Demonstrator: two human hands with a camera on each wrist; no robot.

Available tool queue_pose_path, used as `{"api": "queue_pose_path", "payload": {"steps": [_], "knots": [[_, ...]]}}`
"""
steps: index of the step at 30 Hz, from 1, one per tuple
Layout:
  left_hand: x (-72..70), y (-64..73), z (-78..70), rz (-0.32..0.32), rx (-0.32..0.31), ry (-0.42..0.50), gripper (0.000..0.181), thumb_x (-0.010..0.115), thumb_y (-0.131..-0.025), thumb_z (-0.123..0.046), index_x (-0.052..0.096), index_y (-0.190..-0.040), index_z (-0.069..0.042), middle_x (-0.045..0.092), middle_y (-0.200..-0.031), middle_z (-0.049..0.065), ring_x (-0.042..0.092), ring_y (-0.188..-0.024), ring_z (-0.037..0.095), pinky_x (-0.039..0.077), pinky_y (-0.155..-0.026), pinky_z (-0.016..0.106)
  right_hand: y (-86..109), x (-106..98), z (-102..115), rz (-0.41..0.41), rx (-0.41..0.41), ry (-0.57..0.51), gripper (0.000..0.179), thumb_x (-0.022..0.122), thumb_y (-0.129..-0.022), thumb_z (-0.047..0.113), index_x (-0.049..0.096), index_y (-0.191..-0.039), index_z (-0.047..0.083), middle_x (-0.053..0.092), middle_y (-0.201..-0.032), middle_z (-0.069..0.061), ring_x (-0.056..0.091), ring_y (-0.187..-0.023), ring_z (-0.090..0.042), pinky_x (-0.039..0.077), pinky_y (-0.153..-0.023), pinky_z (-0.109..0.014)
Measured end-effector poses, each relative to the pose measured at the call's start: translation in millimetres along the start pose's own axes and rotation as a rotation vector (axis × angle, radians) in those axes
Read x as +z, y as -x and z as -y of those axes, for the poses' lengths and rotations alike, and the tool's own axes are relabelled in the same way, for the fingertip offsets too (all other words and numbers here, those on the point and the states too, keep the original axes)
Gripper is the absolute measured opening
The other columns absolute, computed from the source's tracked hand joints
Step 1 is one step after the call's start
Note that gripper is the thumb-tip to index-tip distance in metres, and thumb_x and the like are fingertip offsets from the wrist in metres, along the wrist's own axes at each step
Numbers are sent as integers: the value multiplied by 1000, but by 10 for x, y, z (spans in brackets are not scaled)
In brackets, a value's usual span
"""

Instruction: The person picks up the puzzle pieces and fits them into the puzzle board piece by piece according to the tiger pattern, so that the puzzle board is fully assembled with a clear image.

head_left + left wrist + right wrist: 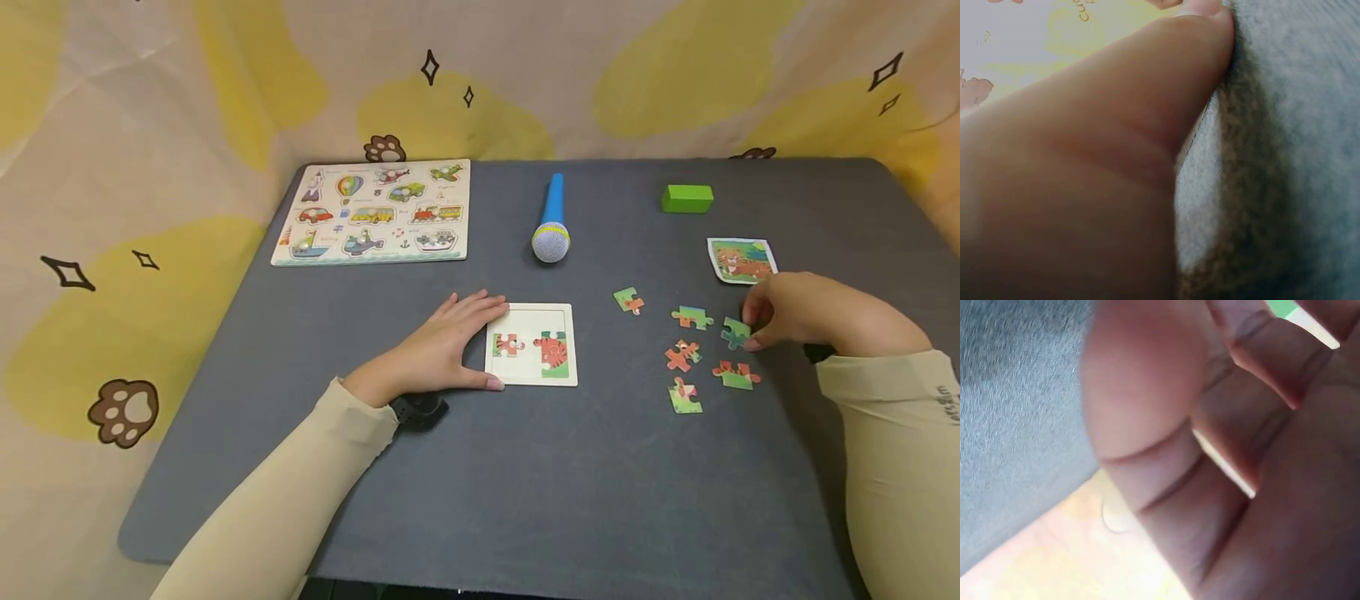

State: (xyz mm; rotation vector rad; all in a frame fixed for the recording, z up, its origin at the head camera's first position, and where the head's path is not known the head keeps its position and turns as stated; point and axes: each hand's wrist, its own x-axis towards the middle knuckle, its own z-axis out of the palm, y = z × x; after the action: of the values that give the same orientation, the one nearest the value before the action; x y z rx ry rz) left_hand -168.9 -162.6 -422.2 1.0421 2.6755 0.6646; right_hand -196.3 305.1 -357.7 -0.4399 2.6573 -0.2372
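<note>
My left hand (457, 342) lies spread at the left side of a small white puzzle tray (521, 375). Its fingertips touch the top left corner and its thumb rests at the bottom edge. Inside the tray sit two pieces: a small orange piece (509, 345) at the left and a larger striped one (553, 354) at the right. Over on the right, my right hand (795, 312) pinches the edge of a green puzzle piece (736, 333) between thumb and curled fingers. Several loose pieces lie around it, among them an orange-and-green one (737, 376). The wrist views show mostly skin and tabletop.
A picture card (742, 260) lies just beyond my right hand, with a green block (687, 199) farther back. A blue toy microphone (553, 218) lies behind the tray. At the back left is a vehicle puzzle board (375, 217). Patterned cloth (480, 83) borders the grey table (525, 483).
</note>
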Motion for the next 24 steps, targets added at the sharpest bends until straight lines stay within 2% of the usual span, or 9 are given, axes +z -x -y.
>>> {"api": "queue_pose_path", "payload": {"steps": [5, 9, 13, 16, 20, 24], "knots": [[-16, -2, -15, 5, -4, 4, 104, 87, -84, -50, 34, -164, -9, 30, -170, 6, 13, -160, 24, 0, -128, 47, 6, 9, 53, 42, -68, -26, 35, 91, -79, 9, 56, -77, 15, 51, -73, 2, 49, -70, -18, 38, -64, -34], [-29, 0, -27, 6, -2, 1, 104, 87, -85, -50, 34, -164, -9, 30, -170, 6, 13, -160, 24, 0, -128, 48, 23, -59, 155, 46, -145, 3, 28, 88, -81, 6, 63, -80, 20, 55, -76, 7, 50, -73, -13, 42, -65, -30], [-31, -3, -23, 7, 2, -2, 104, 87, -85, -50, 34, -164, -9, 30, -170, 6, 14, -160, 24, 1, -128, 49, 29, -184, 408, 21, -209, 33, 21, 82, -90, 9, 68, -84, 23, 56, -77, 10, 49, -72, -7, 43, -66, -27], [-33, -7, -18, 8, 3, -7, 104, 87, -84, -50, 34, -164, -9, 30, -170, 6, 14, -160, 24, 0, -128, 49, -4, -252, 657, 5, -242, 7, 13, 76, -96, 10, 72, -88, 20, 61, -79, 9, 50, -71, -9, 44, -65, -28], [-33, -10, -18, 6, 3, -6, 104, 87, -84, -50, 34, -164, -9, 31, -169, 6, 13, -160, 25, 0, -128, 49, -98, -254, 984, -77, -281, -40, 3, 77, -96, 9, 79, -96, 11, 72, -87, 3, 58, -72, -13, 50, -66, -33], [-22, -16, -18, 7, 1, -4, 104, 88, -84, -49, 34, -164, -9, 31, -170, 5, 13, -160, 24, 0, -128, 49, -205, -187, 1320, -188, -297, -141, 7, 82, -91, 7, 82, -97, 12, 76, -87, 1, 63, -73, -14, 52, -67, -35]]}}
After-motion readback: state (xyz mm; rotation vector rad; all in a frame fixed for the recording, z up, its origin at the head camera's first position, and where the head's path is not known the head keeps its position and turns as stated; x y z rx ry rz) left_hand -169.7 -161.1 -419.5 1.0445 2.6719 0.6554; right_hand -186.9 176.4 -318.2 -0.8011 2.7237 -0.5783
